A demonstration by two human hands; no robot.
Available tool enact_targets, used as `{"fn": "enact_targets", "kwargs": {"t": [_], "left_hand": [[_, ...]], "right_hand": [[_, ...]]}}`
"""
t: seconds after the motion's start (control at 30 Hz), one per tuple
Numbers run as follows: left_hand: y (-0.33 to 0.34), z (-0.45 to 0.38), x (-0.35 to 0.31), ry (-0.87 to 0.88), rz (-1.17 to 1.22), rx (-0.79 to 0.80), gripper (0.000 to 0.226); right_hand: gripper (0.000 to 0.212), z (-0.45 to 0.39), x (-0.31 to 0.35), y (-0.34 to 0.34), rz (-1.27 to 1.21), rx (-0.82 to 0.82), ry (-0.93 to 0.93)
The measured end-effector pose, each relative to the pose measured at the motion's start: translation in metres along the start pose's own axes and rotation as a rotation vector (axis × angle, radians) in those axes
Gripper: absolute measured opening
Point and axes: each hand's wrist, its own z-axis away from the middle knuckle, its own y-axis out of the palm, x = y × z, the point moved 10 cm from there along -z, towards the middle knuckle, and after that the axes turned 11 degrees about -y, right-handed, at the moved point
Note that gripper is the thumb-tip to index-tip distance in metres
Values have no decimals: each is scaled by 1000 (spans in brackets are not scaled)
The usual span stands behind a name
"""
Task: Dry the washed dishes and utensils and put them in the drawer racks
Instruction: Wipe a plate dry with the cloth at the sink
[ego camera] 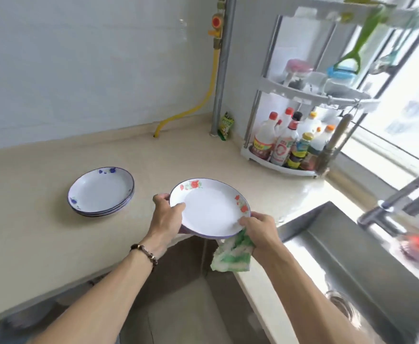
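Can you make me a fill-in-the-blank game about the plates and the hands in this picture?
1. The plate held in both hands has ____ flowers on its rim.
2. The right hand holds a green and white ____ against that plate.
3. The stack of plates with blue flowers sits on the ____.
4. The left hand has a beaded ____ on its wrist.

Missing words: red; cloth; counter; bracelet

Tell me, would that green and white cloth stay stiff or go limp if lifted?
Probably limp: the cloth hangs in crumpled folds below the right hand, which presses it to the plate. It looks thin, so likely light. It should not roll or break if dropped.
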Motion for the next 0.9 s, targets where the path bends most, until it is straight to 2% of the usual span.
{"fn": "enact_targets", "kwargs": {"t": [0.17, 0.3, 0.33, 0.47, 0.53, 0.63, 0.7, 0.73, 0.9], "left_hand": [[88, 26, 18, -40, 44, 133, 26], [160, 53, 24, -50, -56, 210, 27], [182, 63, 23, -22, -132, 223, 28], [234, 89, 0, 190, -522, 163, 37], [273, 114, -7, 330, -749, 163, 46], [309, 141, -11, 593, -966, 148, 51], [325, 152, -7, 694, -1035, 132, 53], [330, 155, -5, 714, -1051, 126, 54], [341, 157, 0, 687, -1033, 141, 54]], "right_hand": [[18, 17, -38, -90, -41, -122, 57], [5, 33, -74, -154, -23, -153, 116], [6, 39, -84, -173, -45, -155, 139], [31, 50, -103, -216, 2, -154, 157], [26, 56, -108, -247, 34, -177, 154], [17, 58, -106, -268, 68, -159, 108], [12, 60, -104, -280, 74, -164, 86], [19, 61, -103, -287, 68, -166, 70], [26, 67, -86, -313, -24, -209, -1]]}}
